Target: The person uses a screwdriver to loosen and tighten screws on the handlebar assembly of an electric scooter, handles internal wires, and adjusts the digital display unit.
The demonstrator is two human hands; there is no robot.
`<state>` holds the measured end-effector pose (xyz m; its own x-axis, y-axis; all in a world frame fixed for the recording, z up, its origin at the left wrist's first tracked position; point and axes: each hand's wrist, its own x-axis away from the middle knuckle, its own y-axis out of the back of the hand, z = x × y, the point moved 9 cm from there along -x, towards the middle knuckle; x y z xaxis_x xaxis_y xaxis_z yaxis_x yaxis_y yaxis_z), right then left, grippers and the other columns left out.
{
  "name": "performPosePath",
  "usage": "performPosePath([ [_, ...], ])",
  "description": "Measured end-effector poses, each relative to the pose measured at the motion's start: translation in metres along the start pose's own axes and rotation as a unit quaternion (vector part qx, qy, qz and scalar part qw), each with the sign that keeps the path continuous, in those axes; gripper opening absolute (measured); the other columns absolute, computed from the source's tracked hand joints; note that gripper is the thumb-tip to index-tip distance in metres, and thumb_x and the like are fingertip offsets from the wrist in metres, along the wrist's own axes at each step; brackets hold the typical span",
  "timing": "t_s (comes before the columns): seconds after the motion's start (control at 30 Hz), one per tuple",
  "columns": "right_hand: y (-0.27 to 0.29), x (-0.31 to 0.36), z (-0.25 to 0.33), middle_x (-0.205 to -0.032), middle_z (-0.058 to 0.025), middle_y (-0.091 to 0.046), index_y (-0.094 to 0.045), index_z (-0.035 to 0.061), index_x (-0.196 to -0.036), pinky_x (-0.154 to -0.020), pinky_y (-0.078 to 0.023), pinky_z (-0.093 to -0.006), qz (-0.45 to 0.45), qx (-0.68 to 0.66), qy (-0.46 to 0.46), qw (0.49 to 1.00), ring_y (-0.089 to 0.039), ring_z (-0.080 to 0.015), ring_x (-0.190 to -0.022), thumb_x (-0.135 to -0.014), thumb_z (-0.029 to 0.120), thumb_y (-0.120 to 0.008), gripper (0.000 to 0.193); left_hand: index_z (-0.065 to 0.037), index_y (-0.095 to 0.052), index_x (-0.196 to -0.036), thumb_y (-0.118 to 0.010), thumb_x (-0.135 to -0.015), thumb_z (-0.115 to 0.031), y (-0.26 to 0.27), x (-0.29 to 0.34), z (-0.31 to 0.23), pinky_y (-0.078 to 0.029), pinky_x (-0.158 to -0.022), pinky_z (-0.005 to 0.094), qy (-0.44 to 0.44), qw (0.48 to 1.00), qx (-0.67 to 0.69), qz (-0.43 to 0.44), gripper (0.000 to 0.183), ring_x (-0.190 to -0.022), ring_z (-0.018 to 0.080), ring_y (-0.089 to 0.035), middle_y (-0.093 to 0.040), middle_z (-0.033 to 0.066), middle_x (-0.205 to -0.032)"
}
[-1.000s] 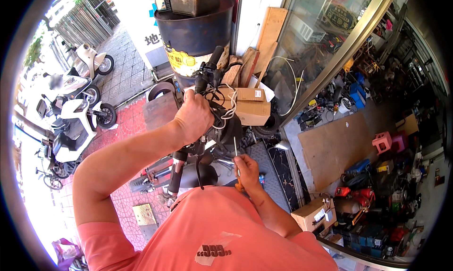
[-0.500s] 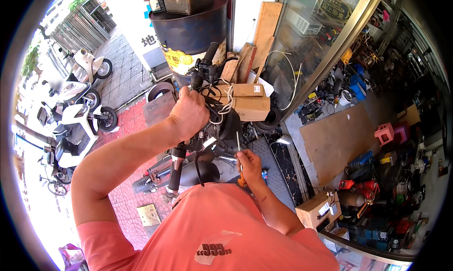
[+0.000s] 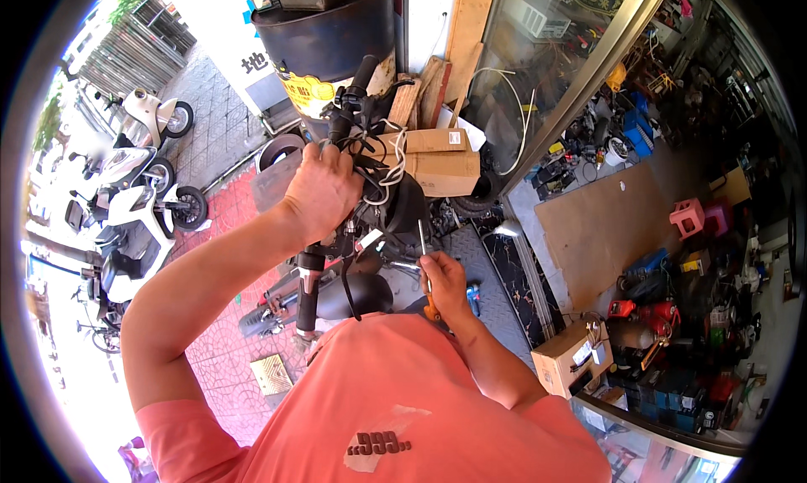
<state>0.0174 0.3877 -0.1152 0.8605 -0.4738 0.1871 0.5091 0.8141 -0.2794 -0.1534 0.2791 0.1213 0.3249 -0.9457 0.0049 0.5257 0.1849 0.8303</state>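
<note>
My left hand point(image 3: 324, 193) has its fingers curled over the middle of a black handlebar point(image 3: 339, 130), beside a bundle of dark cables. The bar belongs to an electric scooter or small bike in front of me, with one rubber grip point(image 3: 363, 75) at the far end and another grip point(image 3: 307, 308) near my body. Pale looped wires point(image 3: 393, 174) hang just right of that hand. Lower right, my right hand point(image 3: 444, 283) is closed on a screwdriver point(image 3: 424, 239) with an orange handle, its metal shaft pointing up, below the black front housing point(image 3: 408, 204). What the left fingertips touch is hidden.
Beyond the handlebar stand a cardboard box point(image 3: 444, 165), a dark drum point(image 3: 328, 50) and wooden boards point(image 3: 469, 37). A glass door frame point(image 3: 580, 88) runs along the right, with a cluttered workshop behind it. Another box point(image 3: 572, 357) sits lower right. Parked scooters point(image 3: 139, 231) line the left.
The whole view has shifted slightly. My left hand stays at the handlebar, its fingers now showing more plainly. My right hand still holds the screwdriver in nearly the same pose.
</note>
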Motion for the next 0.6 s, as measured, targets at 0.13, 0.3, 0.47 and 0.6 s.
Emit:
performPosePath([
  [0.13, 0.005, -0.002, 0.003, -0.064, 0.0007, -0.059, -0.069, 0.0016, -0.093, -0.048, -0.038, -0.0255, 0.000, 0.014, 0.002, 1.000, -0.052, -0.0066, -0.051, -0.107, 0.028, -0.066, 0.030, -0.015, -0.076, -0.088, -0.074, -0.079, -0.022, -0.001, -0.003, -0.002, -0.044, -0.083, 0.0406, 0.014, 0.999, 0.003, 0.047, 0.011, -0.101, 0.0246, -0.059, -0.064, 0.0049, -0.099],
  [0.3, 0.009, -0.004, 0.011, -0.063, 0.0011, -0.058, -0.069, 0.0014, -0.092, -0.048, -0.037, -0.0256, 0.008, -0.004, -0.005, 1.000, -0.052, -0.0063, -0.051, -0.107, 0.025, -0.066, 0.028, -0.015, -0.078, -0.087, -0.074, -0.080, -0.020, -0.008, -0.004, -0.001, -0.044, -0.083, 0.0399, 0.044, 0.998, 0.011, 0.041, 0.009, -0.103, 0.0245, -0.058, -0.065, 0.0053, -0.102],
  [0.47, 0.027, -0.011, 0.013, -0.063, 0.0014, -0.058, -0.068, 0.0017, -0.091, -0.048, -0.037, -0.0253, 0.012, -0.006, -0.013, 1.000, -0.051, -0.0060, -0.050, -0.107, 0.024, -0.066, 0.028, -0.016, -0.076, -0.082, -0.071, -0.081, -0.020, -0.006, -0.010, -0.003, -0.043, -0.083, 0.0427, 0.027, 0.998, -0.018, 0.049, 0.006, -0.096, 0.0235, -0.059, -0.064, 0.0038, -0.094],
  [0.6, 0.045, -0.022, 0.015, -0.064, 0.0018, -0.058, -0.067, 0.0024, -0.091, -0.048, -0.038, -0.0251, 0.025, -0.016, -0.032, 0.999, -0.051, -0.0057, -0.050, -0.108, 0.024, -0.066, 0.028, -0.015, -0.073, -0.081, -0.068, -0.083, -0.017, 0.000, -0.007, -0.001, -0.041, -0.082, 0.0434, 0.020, 1.000, -0.012, 0.001, 0.006, -0.093, 0.0235, -0.059, -0.061, 0.0036, -0.088],
])
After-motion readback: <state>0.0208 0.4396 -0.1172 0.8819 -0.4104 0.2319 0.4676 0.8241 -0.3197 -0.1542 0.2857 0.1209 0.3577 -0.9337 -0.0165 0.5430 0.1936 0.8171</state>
